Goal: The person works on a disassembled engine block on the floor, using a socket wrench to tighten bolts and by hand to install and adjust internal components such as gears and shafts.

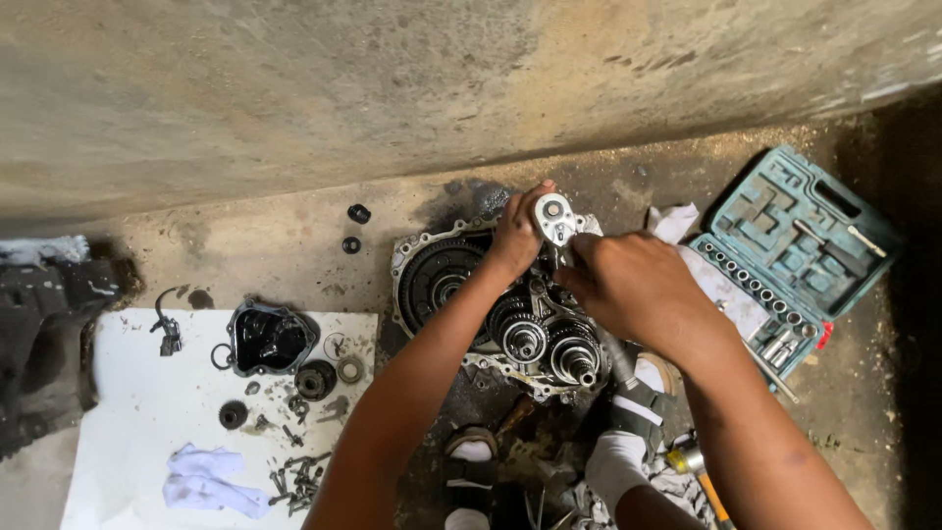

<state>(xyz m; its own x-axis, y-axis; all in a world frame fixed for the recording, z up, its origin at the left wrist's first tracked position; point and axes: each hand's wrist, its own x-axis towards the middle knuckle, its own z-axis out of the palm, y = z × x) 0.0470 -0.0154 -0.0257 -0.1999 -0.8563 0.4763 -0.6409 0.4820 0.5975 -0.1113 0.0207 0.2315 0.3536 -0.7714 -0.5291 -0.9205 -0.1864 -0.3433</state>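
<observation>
The fingers of the left hand (517,231) are curled shut around the round chrome head of a ratchet wrench (554,218), held over the far edge of an open gearbox (510,314). The fingers of the right hand (633,285) are closed on the wrench handle, just beside the left hand. The gearbox lies flat on the concrete floor (294,245), its large ring gear (442,275) and two gear clusters (549,344) exposed. At its right, an open teal socket case (800,245) is seen. On a white sheet (128,393) at the left, a black cover (270,339), loose bolts (299,481), bearings and a white rag (206,481) are spread. If the wrench slips off, knuckles could be driven into the gear teeth. The loose bolts could easily be scattered.
</observation>
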